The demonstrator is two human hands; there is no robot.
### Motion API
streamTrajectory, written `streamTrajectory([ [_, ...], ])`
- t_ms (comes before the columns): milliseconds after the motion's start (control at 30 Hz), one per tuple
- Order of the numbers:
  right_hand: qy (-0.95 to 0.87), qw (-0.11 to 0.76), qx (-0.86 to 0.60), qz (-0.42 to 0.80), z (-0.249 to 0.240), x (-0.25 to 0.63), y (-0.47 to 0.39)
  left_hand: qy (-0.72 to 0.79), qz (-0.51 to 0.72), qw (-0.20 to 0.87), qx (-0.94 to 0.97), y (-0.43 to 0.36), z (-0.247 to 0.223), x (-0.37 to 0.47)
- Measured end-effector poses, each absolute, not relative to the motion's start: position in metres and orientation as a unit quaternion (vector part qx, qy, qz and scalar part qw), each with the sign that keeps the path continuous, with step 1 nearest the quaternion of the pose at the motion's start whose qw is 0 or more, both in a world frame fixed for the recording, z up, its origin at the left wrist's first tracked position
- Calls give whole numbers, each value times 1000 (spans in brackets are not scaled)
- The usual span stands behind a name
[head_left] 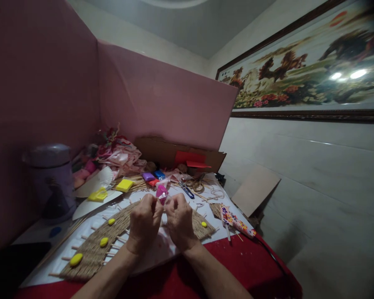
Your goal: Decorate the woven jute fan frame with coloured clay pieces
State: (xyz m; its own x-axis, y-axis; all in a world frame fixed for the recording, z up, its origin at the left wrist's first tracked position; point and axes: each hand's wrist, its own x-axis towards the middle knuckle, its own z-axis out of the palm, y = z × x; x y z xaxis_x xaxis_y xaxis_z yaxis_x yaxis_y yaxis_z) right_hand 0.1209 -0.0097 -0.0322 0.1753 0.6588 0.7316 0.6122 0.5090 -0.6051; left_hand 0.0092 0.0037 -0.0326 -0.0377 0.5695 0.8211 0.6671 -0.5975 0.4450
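Observation:
Both my hands meet at the middle of the table, fingers pinched on a clear wrapper around a magenta packet. My left hand is closed at its left side. On the other side, my right hand is closed as well. Beneath and behind them curves a woven straw arc with wooden sticks poking from its edges. Yellow discs, one of them a large yellow disc, lie on the weave. A smaller yellow disc sits on its right end.
Yellow packets, a purple packet, blue-handled scissors and twine lie behind. A flower-patterned glue gun with a cable rests right. A lilac bin stands left, cardboard at the back.

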Motion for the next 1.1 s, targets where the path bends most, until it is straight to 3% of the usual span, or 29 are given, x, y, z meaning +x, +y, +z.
streamTrajectory([
  [167, -657, 592, -466, 15, -33, 122, -11, -468, -533, 86, -700, 7, -38, 7],
  [433, -716, 551, -427, -45, -35, 121, -15, -460, -525, 54, -714, 2, -39, 9],
  [667, -674, 611, -409, 77, -33, 124, -6, -399, -513, -21, -760, -4, -34, 9],
  [833, -622, 671, -363, 178, -29, 131, -2, -390, -637, -36, -664, 2, -19, 1],
  [900, -616, 676, -351, 202, -29, 131, -2, -402, -659, -128, -623, 7, -17, 0],
  [1033, -606, 671, -348, 246, -31, 129, -1, -338, -575, -460, -586, 13, -19, 1],
  [1100, -599, 665, -351, 275, -32, 129, 0, -314, -569, -516, -558, 13, -20, 2],
])
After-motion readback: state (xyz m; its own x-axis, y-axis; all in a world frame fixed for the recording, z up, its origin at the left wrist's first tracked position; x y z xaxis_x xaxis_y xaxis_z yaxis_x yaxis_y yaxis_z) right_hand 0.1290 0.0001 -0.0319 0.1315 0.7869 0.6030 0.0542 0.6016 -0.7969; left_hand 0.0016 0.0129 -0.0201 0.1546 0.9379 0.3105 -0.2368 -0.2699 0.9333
